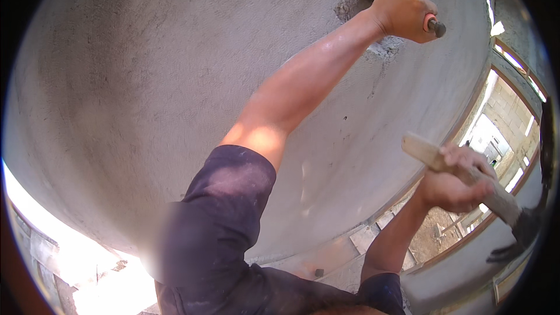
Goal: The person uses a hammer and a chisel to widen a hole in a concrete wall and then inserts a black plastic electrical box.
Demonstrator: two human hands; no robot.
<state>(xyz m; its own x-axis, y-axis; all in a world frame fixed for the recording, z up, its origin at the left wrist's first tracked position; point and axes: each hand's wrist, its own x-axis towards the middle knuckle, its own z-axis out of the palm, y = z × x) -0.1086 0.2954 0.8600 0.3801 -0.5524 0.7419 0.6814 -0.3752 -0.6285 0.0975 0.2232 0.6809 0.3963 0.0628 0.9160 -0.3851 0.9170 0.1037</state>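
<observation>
Up at the wall, my left hand [403, 13] is wrapped round a chisel [439, 28]. Its round metal butt and an orange collar stick out of my fist toward the right. The chisel's other end points into a rough broken hole [352, 3] in the grey plastered wall [233, 52]; whether its tip touches is hidden. Lower on the right, my right hand [452, 186] grips a claw hammer [506, 205] by its pale wooden handle. The dark head, claw downward, hangs at the right rim, well apart from the chisel.
Wooden-framed openings [496, 70] stand in the wall at the right, with a block wall [506, 102] beyond. Paving or tiles [364, 238] show on the floor below. Glaring daylight falls at the lower left.
</observation>
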